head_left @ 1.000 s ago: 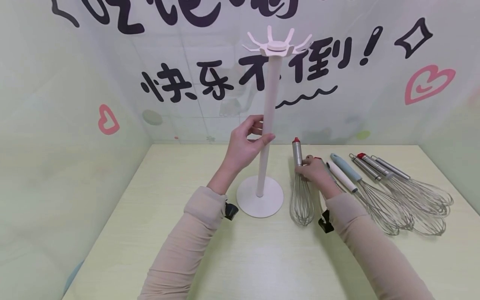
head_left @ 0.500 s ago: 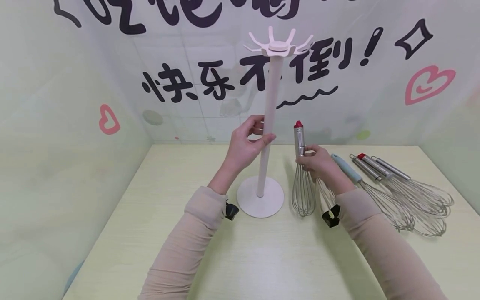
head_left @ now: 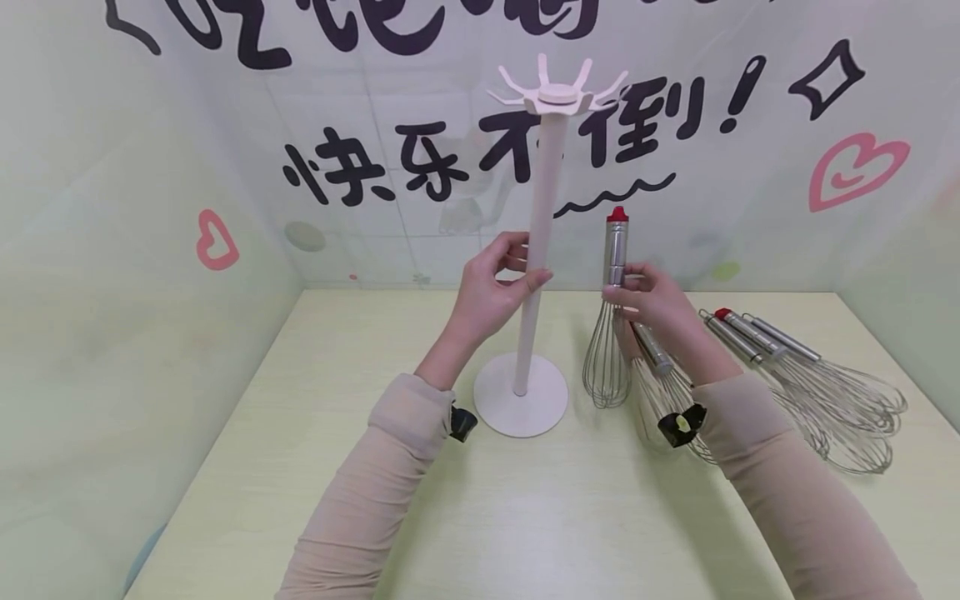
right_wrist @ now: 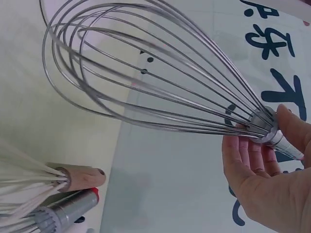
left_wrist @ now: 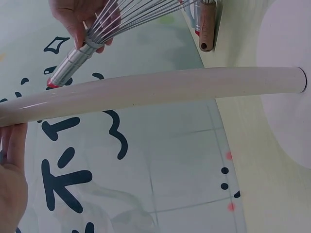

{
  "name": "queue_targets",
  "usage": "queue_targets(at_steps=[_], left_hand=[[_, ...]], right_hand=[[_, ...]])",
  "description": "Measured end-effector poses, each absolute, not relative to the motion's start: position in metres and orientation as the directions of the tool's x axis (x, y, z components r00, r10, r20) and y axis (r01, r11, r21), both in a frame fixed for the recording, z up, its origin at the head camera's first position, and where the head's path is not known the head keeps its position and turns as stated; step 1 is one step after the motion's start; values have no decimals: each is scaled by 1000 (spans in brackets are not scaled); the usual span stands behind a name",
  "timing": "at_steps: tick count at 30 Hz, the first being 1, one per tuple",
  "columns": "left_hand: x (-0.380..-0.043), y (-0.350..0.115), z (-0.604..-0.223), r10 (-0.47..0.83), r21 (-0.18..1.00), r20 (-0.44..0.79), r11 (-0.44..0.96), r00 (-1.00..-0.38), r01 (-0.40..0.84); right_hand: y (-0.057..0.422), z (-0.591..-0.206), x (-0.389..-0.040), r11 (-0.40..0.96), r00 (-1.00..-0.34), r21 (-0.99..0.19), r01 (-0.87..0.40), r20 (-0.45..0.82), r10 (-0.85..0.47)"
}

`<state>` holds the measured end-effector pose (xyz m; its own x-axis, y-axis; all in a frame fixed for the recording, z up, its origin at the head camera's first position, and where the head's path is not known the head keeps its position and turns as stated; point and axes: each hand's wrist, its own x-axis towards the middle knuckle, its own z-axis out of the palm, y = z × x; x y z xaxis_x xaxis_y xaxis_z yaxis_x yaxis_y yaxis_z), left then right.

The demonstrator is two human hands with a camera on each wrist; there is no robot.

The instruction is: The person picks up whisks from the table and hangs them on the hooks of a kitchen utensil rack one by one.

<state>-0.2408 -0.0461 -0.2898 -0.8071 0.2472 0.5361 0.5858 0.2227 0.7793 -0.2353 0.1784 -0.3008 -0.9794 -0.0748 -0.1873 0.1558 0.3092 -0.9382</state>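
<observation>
A white stand (head_left: 548, 167) rises from a round base, with a ring of upturned hooks (head_left: 558, 96) at its top. My left hand (head_left: 489, 292) holds the pole about midway, thumb across its front. Beside it on the right, my right hand (head_left: 660, 307) pinches a wire whisk (head_left: 616, 242) low on its metal handle. The whisk stands nearly upright, red tip up and wire loops down. In the right wrist view, thumb and fingers (right_wrist: 252, 155) close round the handle just beyond the wires. The left wrist view shows the same whisk (left_wrist: 73, 63) beyond the pole.
Under my right forearm lie a wooden-handled whisk (right_wrist: 82, 177) and a red-tipped metal whisk (right_wrist: 73, 208). Several more whisks (head_left: 780, 346) fan out at the table's right side. A printed sheet (head_left: 420, 250) backs the pale table (head_left: 360, 350), with side walls left and right.
My right hand has raised the whisk off the table and moved it slightly right. More of the whisks beneath now show. My left hand keeps its place on the pole.
</observation>
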Motion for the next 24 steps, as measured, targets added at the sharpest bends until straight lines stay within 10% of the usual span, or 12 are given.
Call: queue_targets(at_steps=[24], left_hand=[[-240, -51, -284, 293, 853, 419, 198, -859, 484]], right_hand=[[191, -252, -222, 142, -996, -990, -4, -8, -85]])
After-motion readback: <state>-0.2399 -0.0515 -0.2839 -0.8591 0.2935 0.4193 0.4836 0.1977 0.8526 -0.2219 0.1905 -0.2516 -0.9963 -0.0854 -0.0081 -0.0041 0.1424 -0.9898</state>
